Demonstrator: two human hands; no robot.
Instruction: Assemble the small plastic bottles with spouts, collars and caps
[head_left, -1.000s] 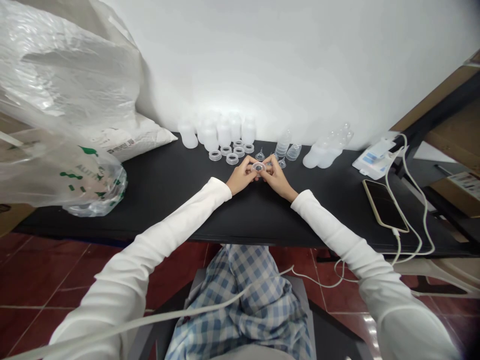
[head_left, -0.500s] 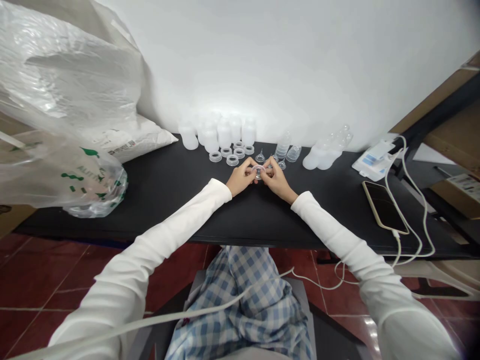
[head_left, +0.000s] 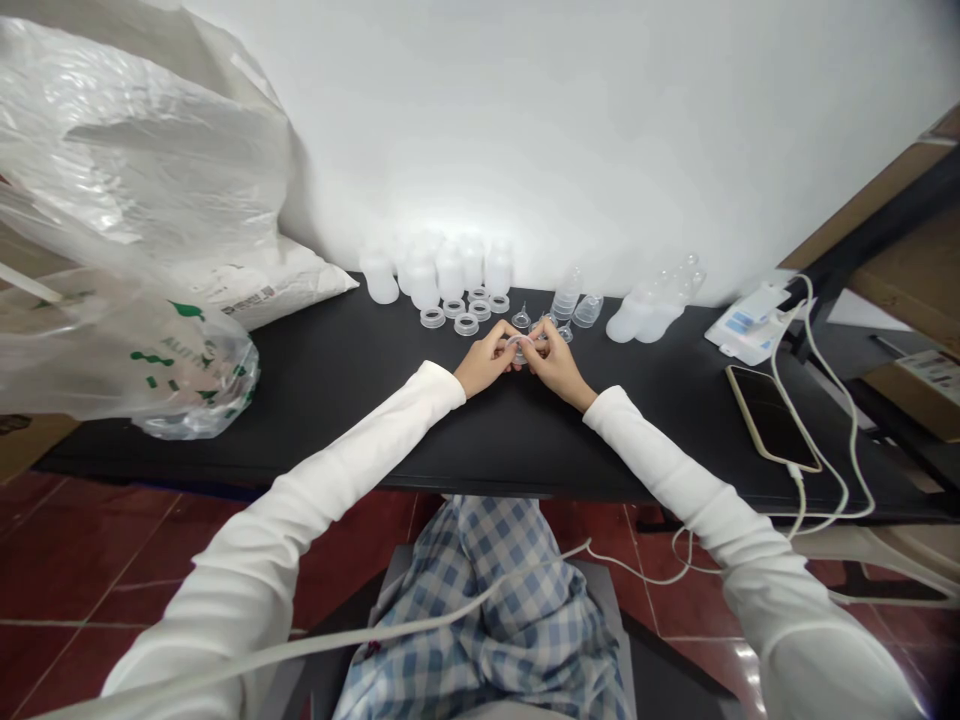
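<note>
Both hands meet over the black table, fingers pinching one translucent bottle ring between them. A clear part, apparently a bottle nipple, shows within the ring, mostly covered by fingers. My left hand grips the ring's left side and my right hand its right side. Just beyond the fingers a clear nipple stands on the table, with several more partly behind my right hand. Several loose bottle rings lie beyond my left hand. Two clear domed caps are beyond my right hand.
Frosted bottles line the wall. Several bottles with clear domed tops lie to the right. A phone, white cables and a power strip occupy the right side. Plastic bags bulge over the left.
The fingers have shifted slightly around the ring, and the clear part within it shows less. The whole view has moved a little. Nothing else on the table has visibly changed.
</note>
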